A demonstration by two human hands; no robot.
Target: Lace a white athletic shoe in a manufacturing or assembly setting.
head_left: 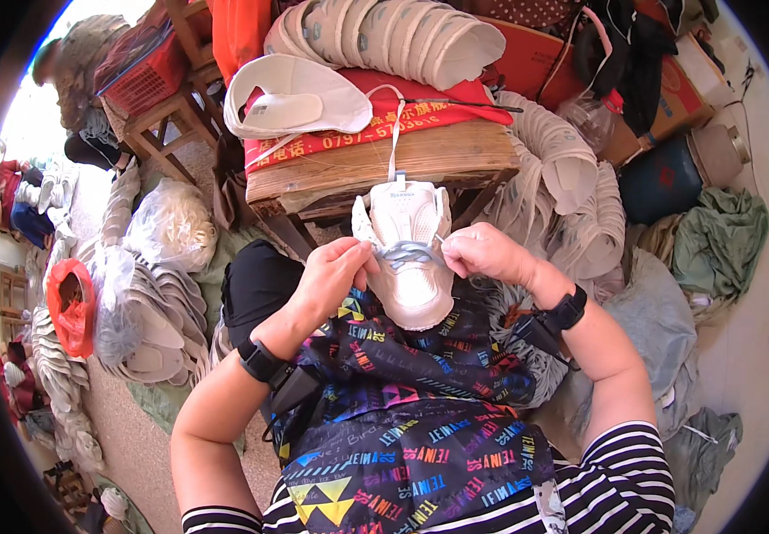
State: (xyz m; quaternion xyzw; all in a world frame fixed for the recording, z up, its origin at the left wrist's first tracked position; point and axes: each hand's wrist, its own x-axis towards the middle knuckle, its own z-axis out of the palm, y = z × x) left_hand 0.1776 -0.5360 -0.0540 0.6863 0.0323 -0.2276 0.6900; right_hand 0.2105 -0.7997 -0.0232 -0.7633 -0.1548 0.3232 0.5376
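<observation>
A white shoe upper [413, 298] stands over my lap, toe toward me, with a grey shoelace [407, 255] threaded across its lower eyelets. My left hand [335, 274] pinches the upper's left edge beside the lace. At the right edge, my right hand [491, 252] is closed, and a thin pale tip pokes out from its fingers; the rest of that thing is hidden. A white strap [395, 147] runs from the upper's tongue up onto a wooden stool [384, 165]. Another white upper [300, 100] lies on the stool's red cloth [456, 109].
Stacked white uppers [384, 40] lie at the stool's far side, with more curved stacks [562, 160] to its right. Left on the floor are bagged pieces [171, 222] and a red bag [71, 307]. Grey laces [540, 360] hang by my right knee; a blue gas cylinder [660, 182] stands farther right.
</observation>
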